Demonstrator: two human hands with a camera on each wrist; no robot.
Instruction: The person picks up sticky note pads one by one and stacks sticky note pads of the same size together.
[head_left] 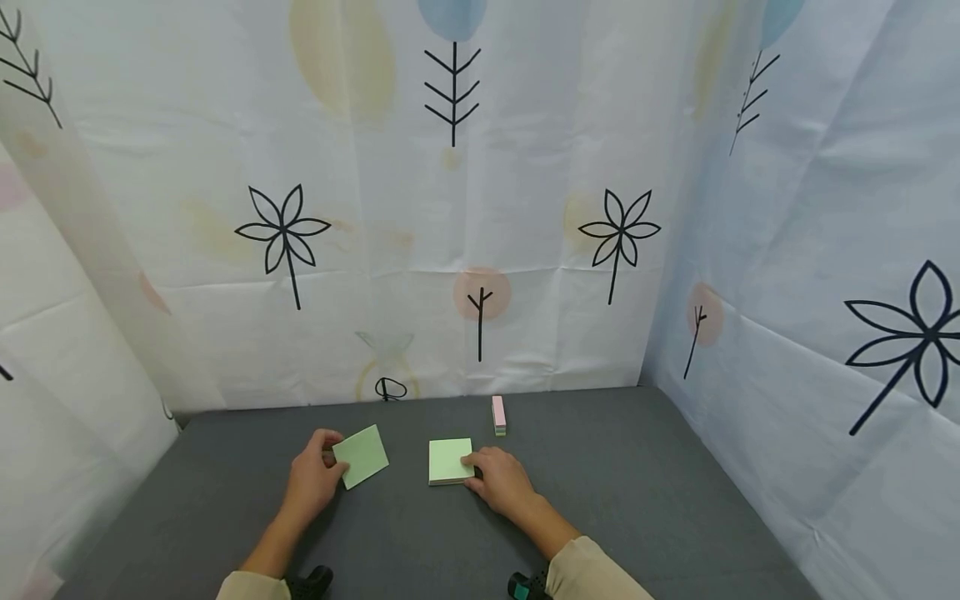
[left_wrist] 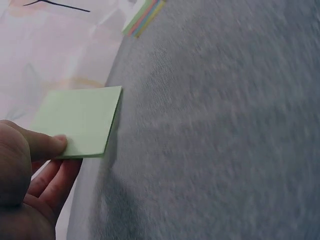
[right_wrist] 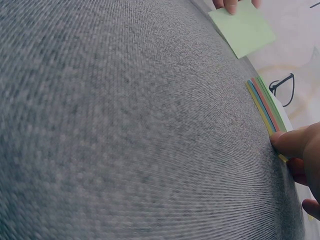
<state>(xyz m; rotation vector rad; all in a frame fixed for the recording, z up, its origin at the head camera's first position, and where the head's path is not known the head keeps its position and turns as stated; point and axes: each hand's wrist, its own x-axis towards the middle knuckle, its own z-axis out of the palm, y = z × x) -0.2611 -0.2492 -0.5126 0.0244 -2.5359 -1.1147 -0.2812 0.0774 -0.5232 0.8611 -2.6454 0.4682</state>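
Thumb and fingers of my left hand (head_left: 315, 468) pinch a square light green sticky note (head_left: 362, 457) by its left edge. In the left wrist view, the green sticky note (left_wrist: 80, 120) is tilted above the grey cloth, thumb on its face and other fingers behind. Right of it, a square sticky note pad (head_left: 447, 457) lies on the table, green on top. My right hand (head_left: 506, 483) grips this pad at its right side. From the right wrist, the edge of the pad (right_wrist: 265, 105) shows yellow, blue, pink and green layers.
Behind the right hand stands a narrow stack of small sticky notes (head_left: 498, 415), pink on top with other colours below. Grey cloth covers the table (head_left: 405, 542). White printed curtains (head_left: 525, 208) hang along its back and sides.
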